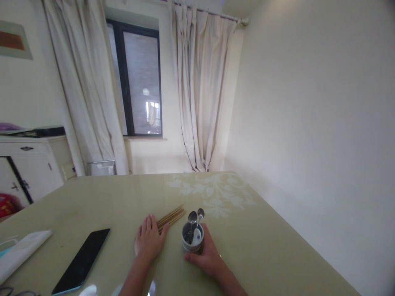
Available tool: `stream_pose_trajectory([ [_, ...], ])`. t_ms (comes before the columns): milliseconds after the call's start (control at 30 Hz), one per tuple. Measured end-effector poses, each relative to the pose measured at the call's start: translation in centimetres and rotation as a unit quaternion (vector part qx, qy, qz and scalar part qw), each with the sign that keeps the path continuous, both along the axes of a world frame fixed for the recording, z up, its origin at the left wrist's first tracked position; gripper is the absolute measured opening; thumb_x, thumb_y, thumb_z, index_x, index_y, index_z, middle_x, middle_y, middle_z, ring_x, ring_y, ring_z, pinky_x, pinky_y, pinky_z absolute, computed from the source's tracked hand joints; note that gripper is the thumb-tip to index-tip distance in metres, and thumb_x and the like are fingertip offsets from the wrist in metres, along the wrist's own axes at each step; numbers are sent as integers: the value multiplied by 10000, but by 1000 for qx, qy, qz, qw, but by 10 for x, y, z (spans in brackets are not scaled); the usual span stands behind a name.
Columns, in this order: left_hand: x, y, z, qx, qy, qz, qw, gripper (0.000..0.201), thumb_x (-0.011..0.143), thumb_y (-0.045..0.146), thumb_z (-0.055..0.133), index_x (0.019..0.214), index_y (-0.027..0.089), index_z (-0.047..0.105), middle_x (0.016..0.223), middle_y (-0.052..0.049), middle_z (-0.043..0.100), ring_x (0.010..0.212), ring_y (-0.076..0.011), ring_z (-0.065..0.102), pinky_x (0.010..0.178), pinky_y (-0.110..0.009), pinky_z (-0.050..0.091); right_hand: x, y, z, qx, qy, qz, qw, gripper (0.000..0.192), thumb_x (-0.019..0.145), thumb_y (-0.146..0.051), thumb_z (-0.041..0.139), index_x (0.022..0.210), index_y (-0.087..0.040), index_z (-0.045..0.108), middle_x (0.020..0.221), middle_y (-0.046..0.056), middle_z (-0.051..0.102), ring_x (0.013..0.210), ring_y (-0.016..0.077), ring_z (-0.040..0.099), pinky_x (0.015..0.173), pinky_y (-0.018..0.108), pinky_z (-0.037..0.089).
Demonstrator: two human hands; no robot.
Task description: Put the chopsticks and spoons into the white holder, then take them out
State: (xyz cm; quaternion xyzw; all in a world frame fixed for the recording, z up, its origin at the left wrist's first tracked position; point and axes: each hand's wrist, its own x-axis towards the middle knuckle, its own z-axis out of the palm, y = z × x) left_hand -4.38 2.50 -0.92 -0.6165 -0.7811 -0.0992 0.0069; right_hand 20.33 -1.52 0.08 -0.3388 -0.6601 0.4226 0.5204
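One right hand (210, 255) is clasping a cup (189, 247) of spoons (192, 216), seemingly against tipping — while the left hand (149, 239) is covering sticks (173, 215), apparently corralling them, its grip unclear from here.

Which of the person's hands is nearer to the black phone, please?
The left hand. It lies over one end of the wooden sticks, to the right of the black phone; the right hand is farther right, around the cup of spoons.

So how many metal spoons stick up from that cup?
2: a larger spoon at left, a smaller spoon at right, both in the cup the right hand holds; others may be hidden inside.
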Motion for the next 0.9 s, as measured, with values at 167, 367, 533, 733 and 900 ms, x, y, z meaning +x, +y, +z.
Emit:
stream_pose_trajectory([
  [167,0,-13,-2,48,14,19,999,854,985,639,361,1627,80,424,1681,-228,449,1572,-377,407,1302,-622,191,0,0,4,-21,55,25,998,1034,624,-821,877,1427,-246,572,1323,142,687,1230,379,651,1083,485,501],
  [367,-4,-15,-8,19,7,-11,1000,831,1004,627,367,1626,81,425,1714,-226,396,1599,-375,363,1297,-581,263,-4,6,30,-27,91,-61,994,715,931,-862,499,1203,-231,693,1119,98,728,1069,304,673,968,413,542],
  [533,-8,-7,-18,40,-4,-40,998,728,1025,554,412,1583,94,500,1709,-222,406,1594,-365,378,1301,-557,278,-15,24,40,-68,148,-156,974,589,894,-799,633,863,-215,710,800,31,662,783,231,634,741,330,559],
  [733,-1,-9,-10,116,-85,-44,989,577,975,457,498,1439,152,656,1664,-190,490,1580,-390,394,1312,-712,41,-9,26,34,-63,136,-176,973,496,866,-681,743,780,-194,728,717,16,646,681,197,596,628,288,513],
  [900,50,-29,6,179,-468,-116,858,624,1048,604,333,1378,213,690,1504,-132,674,1468,-314,557,1299,-558,332,-5,14,42,-6,126,-196,973,374,920,-548,740,817,-190,775,758,30,700,722,202,636,667,281,530],
])
